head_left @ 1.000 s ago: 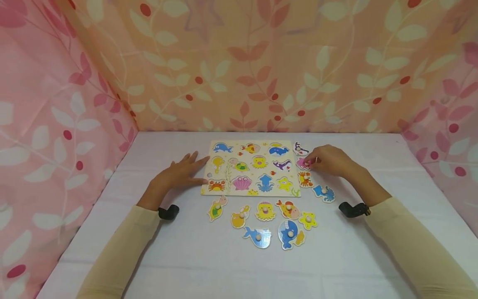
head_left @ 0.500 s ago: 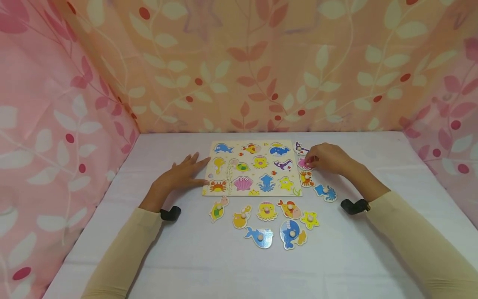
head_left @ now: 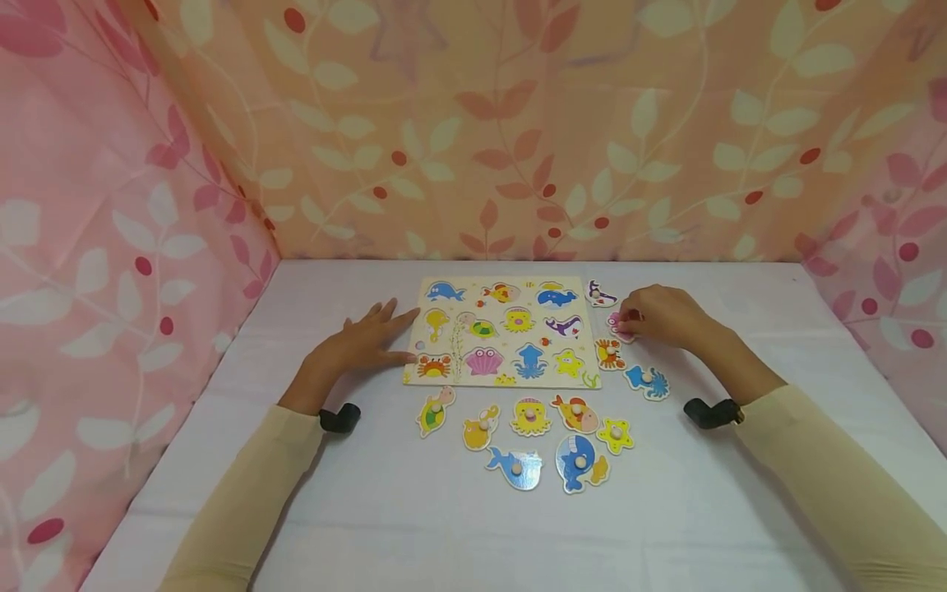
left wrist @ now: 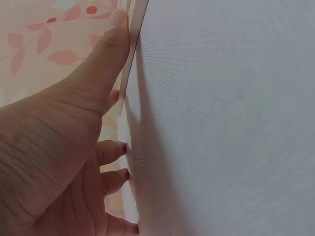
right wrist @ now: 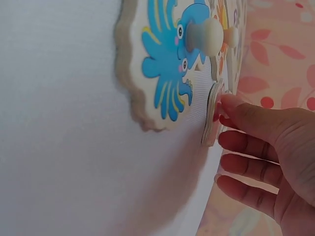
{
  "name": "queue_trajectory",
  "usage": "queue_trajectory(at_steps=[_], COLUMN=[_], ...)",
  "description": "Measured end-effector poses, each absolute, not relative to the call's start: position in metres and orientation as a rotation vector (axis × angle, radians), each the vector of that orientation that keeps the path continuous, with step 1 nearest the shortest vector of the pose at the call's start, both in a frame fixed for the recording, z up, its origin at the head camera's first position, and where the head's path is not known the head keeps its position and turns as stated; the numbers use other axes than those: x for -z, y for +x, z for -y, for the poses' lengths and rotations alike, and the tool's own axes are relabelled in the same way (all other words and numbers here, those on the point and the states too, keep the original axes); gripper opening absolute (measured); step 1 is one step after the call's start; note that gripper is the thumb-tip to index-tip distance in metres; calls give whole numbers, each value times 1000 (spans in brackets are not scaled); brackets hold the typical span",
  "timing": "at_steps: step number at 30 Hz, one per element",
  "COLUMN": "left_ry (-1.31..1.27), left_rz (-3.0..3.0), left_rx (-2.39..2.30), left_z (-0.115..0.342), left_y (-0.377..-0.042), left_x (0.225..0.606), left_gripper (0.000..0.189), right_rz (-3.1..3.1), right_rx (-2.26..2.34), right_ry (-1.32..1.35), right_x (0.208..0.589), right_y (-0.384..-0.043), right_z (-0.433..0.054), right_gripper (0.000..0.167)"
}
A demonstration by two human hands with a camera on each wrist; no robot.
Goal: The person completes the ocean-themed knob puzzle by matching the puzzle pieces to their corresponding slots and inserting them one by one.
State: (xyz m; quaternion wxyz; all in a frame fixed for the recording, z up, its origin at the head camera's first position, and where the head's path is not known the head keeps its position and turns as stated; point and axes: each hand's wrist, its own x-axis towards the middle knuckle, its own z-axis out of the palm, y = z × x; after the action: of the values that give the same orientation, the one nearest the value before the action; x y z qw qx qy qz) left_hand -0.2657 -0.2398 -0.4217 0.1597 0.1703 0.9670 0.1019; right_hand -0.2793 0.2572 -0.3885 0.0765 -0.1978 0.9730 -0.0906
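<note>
My right hand (head_left: 664, 316) pinches a pink shell puzzle piece (head_left: 614, 323) beside the right edge of the wooden sea-animal puzzle board (head_left: 462, 381). In the right wrist view, thumb and forefinger meet at the shell piece (right wrist: 210, 118), which stands on its edge in that tilted view; its knob is hidden by the fingers. Nearby lie a purple-and-white whale piece (head_left: 602, 294), a crab piece (head_left: 610, 355) and a blue squid piece (head_left: 648, 382). My left hand (head_left: 362, 341), fingers spread, rests on the cloth with thumb and forefinger touching the board's left edge.
In front of the board lie several knobbed pieces: a turtle (head_left: 435, 411), a seahorse (head_left: 481, 427), an octopus (head_left: 530, 409), a fish (head_left: 577, 409), a starfish (head_left: 616, 436) and two blue whale-like pieces, including a light-blue one (head_left: 527, 474). Floral cloth walls (head_left: 488, 131) enclose the white tabletop.
The right hand has drawn the shell piece slightly to the right, away from the board's edge. The left hand stays at the board's left side, and the view has shifted a little.
</note>
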Motion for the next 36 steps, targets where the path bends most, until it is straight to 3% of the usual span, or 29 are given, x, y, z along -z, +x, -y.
queue_trajectory(at_steps=[25, 36], left_ry=[486, 459], left_rz=[-2769, -2760], left_rx=[-293, -308], left_z=[242, 241], left_y=[-269, -268], left_x=[428, 427], left_gripper=[100, 100], right_rz=[-2945, -3008], right_rx=[352, 346], right_ry=[-574, -683], right_x=[397, 382], right_y=[-278, -269], right_z=[-268, -253], right_gripper=[21, 17])
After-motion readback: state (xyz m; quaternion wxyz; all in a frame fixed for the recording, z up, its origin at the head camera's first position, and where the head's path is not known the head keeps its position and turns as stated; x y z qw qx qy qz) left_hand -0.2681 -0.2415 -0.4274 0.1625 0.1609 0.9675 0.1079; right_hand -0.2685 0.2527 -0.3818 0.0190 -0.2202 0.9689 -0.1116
